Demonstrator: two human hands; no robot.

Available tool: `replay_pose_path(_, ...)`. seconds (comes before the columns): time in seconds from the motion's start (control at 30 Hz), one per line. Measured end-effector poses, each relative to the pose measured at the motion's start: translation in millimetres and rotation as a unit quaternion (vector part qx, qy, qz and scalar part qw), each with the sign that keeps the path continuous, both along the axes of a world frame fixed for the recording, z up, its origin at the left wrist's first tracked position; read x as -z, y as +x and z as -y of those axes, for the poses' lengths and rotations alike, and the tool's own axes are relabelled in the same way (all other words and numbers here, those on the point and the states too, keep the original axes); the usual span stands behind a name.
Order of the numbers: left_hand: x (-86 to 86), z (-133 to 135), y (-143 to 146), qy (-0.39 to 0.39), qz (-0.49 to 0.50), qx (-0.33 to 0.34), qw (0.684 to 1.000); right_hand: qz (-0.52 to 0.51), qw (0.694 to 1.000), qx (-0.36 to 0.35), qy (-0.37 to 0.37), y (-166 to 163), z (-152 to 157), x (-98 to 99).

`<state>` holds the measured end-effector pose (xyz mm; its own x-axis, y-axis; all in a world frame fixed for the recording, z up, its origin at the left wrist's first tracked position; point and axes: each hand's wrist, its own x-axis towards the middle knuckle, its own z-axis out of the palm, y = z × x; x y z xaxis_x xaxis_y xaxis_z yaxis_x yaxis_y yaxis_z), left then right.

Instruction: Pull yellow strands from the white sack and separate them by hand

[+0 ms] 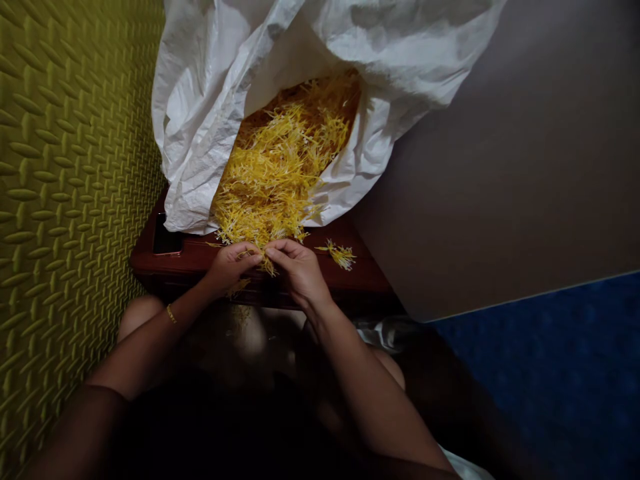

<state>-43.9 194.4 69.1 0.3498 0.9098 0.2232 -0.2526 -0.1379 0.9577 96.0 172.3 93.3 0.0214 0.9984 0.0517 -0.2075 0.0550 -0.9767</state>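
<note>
Front edge of table (350, 283) | left hand (233, 267) and right hand (295, 268) curled nearly shut, fingertips meeting on a tuft of yellow petals (267, 257) | heap (285, 167) in white bag (210, 113), mouth open toward hands, within easy reach | loose clump (340, 255) on table, right of hands

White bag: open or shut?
Open: the white bag gapes wide, with yellow petal strands lying exposed in its mouth and spilling out at the front edge.

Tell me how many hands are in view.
2: the left hand and the right hand, side by side above the edge of the reddish-brown wooden table, both touching yellow petal strands. No others show.
</note>
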Motion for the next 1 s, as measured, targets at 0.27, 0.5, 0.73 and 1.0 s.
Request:
replay_pose_path(0.27,0.0,4,5,-0.068,0.017,-0.05,0.996,0.14,0.987,0.071,0.042,30,-20,8.5)
replay_pose_path(0.5,4.5,6,-2,-0.146,0.058,-0.051,0.986,0.536,0.781,0.316,0.053,140,-58,28.5)
replay_pose_path(0.73,7.7,4,2,-0.161,0.07,-0.046,0.983,0.639,0.72,0.27,-0.001,142,-53,35.7)
replay_pose_path(1.0,11.9,2,4,-0.156,0.056,-0.058,0.984,0.635,0.684,0.354,0.065,139,-46,26.7)
